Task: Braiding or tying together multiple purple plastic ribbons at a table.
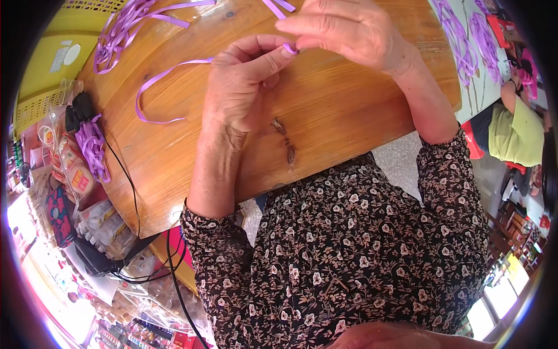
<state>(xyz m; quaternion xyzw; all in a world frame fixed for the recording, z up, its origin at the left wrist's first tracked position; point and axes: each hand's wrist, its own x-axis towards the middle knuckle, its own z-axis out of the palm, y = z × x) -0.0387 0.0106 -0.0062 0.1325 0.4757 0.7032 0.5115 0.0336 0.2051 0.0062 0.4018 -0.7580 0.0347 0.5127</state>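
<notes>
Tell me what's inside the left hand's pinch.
The left hand grips purple ribbon: a bit shows at its thumb tip, and a length trails from its left side. Whatever the fingers cover can't be seen.

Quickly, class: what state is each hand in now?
Left hand: closed, pinching a narrow, flat purple ribbon.
Right hand: at the same ribbon; whether gripping it cannot be told.

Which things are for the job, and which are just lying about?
Seemingly for the job:
purple ribbon, in the left hand's grip
right hand, close by
ribbon pile on the wooden table

Probably just lying about:
yellow plastic container
wrapped packages
</notes>
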